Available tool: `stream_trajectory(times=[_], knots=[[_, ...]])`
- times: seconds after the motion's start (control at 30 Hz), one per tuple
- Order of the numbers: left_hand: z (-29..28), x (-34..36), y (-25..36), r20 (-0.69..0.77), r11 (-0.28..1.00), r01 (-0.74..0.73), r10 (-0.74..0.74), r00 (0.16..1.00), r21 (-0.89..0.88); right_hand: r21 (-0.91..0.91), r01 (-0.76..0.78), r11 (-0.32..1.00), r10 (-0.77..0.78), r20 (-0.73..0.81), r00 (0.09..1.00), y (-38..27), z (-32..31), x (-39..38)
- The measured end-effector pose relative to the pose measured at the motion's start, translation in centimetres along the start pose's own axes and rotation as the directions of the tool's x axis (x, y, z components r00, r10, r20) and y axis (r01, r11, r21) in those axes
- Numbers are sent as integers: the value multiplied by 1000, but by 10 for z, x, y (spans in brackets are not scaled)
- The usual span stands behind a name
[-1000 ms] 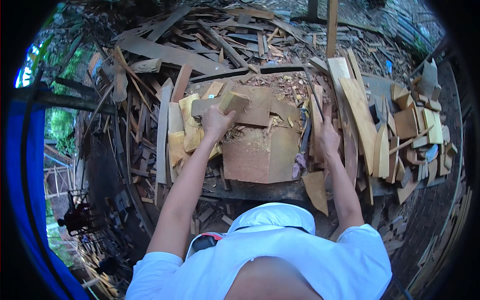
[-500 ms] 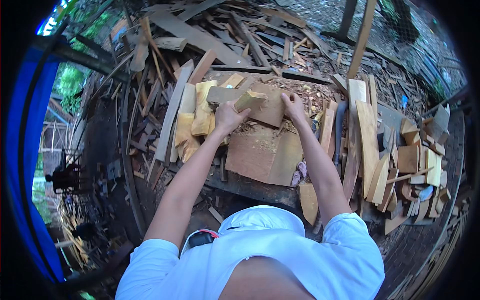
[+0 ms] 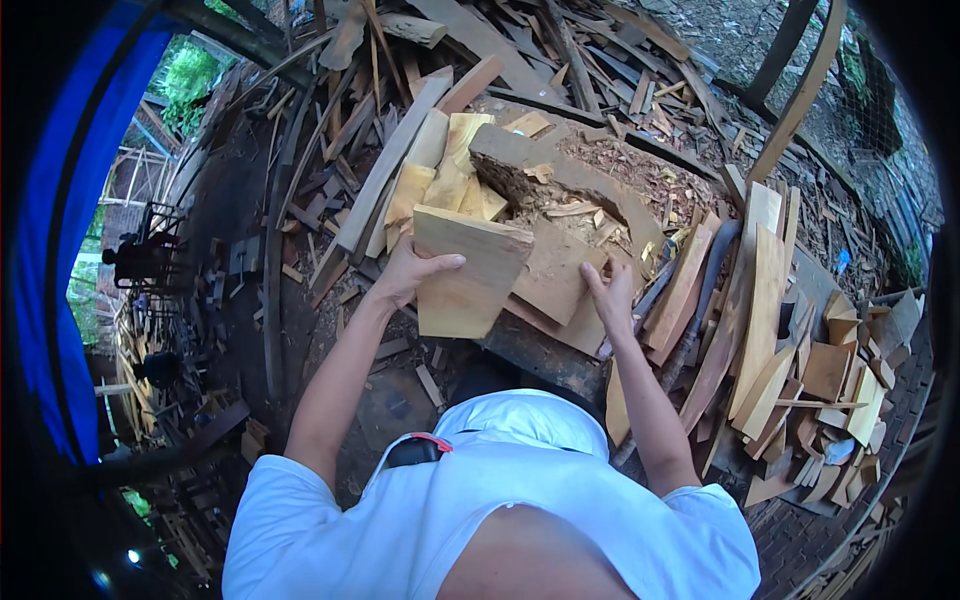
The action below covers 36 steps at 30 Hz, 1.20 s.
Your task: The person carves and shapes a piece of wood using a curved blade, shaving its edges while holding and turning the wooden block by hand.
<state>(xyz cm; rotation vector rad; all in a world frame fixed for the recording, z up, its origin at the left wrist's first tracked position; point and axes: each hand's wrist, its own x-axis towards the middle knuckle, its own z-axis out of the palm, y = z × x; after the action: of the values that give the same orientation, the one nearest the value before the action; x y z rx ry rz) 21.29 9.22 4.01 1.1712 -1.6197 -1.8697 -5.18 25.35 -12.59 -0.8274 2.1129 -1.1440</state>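
Observation:
My left hand (image 3: 405,272) grips a pale wooden board (image 3: 470,270) by its left edge, thumb across the face. The board is tilted up in front of me, above the near edge of the work surface. My right hand (image 3: 612,292) is at the right edge of a flat brown board (image 3: 552,268), with thumb and fingers apart and the thumb at that edge. Beneath it, a larger reddish-brown board (image 3: 560,328) shows only its near edge. Beyond lies a thick, rough-edged wooden slab (image 3: 560,165) beside a hollow of wood chips (image 3: 600,225).
Yellowish wood pieces (image 3: 460,175) and long planks (image 3: 400,155) lie left of the slab. On the right are upright-looking planks (image 3: 750,300) and a heap of offcuts (image 3: 835,370). Scrap wood (image 3: 500,50) covers the far ground. A wooden post (image 3: 800,90) stands at the far right.
My left hand has brought the pale board nearer and turned its broad face toward me. The brown board has moved toward me, baring the chip-filled hollow. My view has shifted left.

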Motion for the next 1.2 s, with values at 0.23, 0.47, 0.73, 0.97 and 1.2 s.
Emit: stream_trajectory(times=[0.23,0.47,0.73,0.97,1.2], knots=[[19,-2,-32,102,947,226,-208,973,-230,258,328,909,-355,63,933,-71,-26,-25],[57,27,-38,277,943,319,-283,918,-92,281,103,954,-207,371,905,-103,-31,-57],[84,41,15,268,852,-436,365,891,289,-262,238,935,-314,-300,901,-54,-1,-76],[24,-119,170,570,641,140,747,-342,-755,-107,-13,994,-31,-399,916,-3,16,-100],[-3,-174,203,610,647,-123,615,-499,-753,136,-169,976,206,-335,919,-9,33,-102]])
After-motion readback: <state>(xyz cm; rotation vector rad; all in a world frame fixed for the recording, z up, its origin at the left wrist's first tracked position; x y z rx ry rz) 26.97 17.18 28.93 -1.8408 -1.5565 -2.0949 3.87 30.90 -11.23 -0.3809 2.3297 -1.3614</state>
